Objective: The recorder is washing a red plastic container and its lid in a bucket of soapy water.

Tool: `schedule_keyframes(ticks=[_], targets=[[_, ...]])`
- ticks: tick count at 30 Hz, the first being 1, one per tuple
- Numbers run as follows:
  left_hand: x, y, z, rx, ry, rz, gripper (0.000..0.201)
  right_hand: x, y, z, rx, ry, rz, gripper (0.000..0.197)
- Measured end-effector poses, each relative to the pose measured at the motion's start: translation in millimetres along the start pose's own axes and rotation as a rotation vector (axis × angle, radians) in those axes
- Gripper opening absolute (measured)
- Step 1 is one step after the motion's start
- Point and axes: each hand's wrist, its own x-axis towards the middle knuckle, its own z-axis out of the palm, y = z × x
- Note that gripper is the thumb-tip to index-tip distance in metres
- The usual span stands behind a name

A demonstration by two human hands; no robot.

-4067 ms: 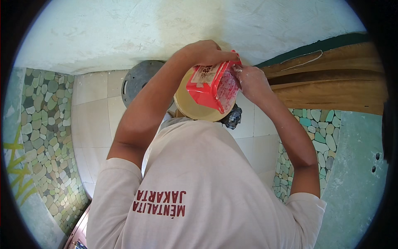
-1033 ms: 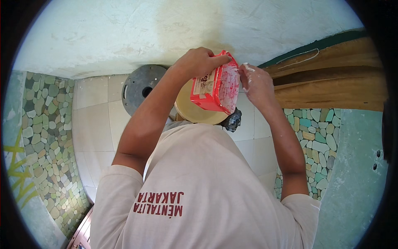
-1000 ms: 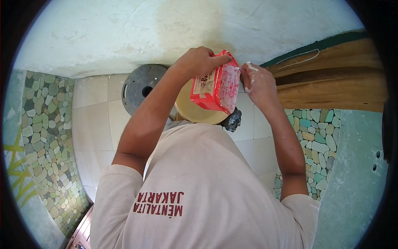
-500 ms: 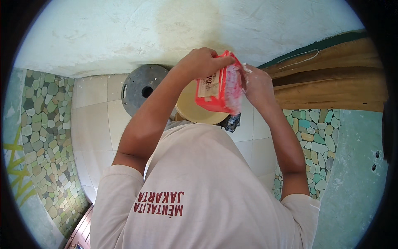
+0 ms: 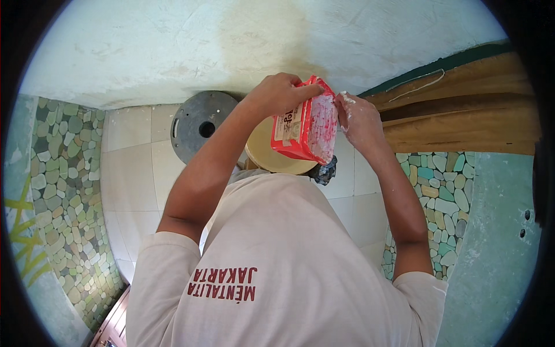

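My left hand (image 5: 277,95) is closed on the upper rim of a red plastic tub (image 5: 293,147), with the thumb over its edge. The tub is tipped on its side, its mouth facing right, and white paste smeared with red coats the inside. Close beside that mouth is my right hand (image 5: 361,118), fingers curled together and spotted with white paste. A thin dark edge shows at its fingers, too small to name. Below the tub stands a round cream-coloured container (image 5: 260,151), partly hidden by the tub and my left forearm.
A dark grey disc (image 5: 188,130) with a centre hole lies left of the container, and crumpled black plastic (image 5: 325,172) to its right. A pale wall (image 5: 150,52) rises ahead. Brown wooden-looking panels (image 5: 462,115) lie to the right. Pebble-patterned strips (image 5: 63,173) flank the floor tiles (image 5: 127,173).
The tub has turned slightly, so more of its paste-coated inside faces me, and its blur has gone. My right hand has shifted a little down beside the mouth.
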Motion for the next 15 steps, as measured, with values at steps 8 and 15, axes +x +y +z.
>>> schedule_keyframes(ticks=[8, 15], targets=[[-9.8, -36.1, 52.0, -0.484, 0.036, -0.099, 0.064, -2.9, 1.1, 13.6, 0.081, 0.07, 0.146, 0.012], [-19.7, -38.9, 66.0, -0.901, 0.151, -0.221, 0.062, -7.5, -13.2, 31.1, 0.454, 0.174, 0.18, 0.013]])
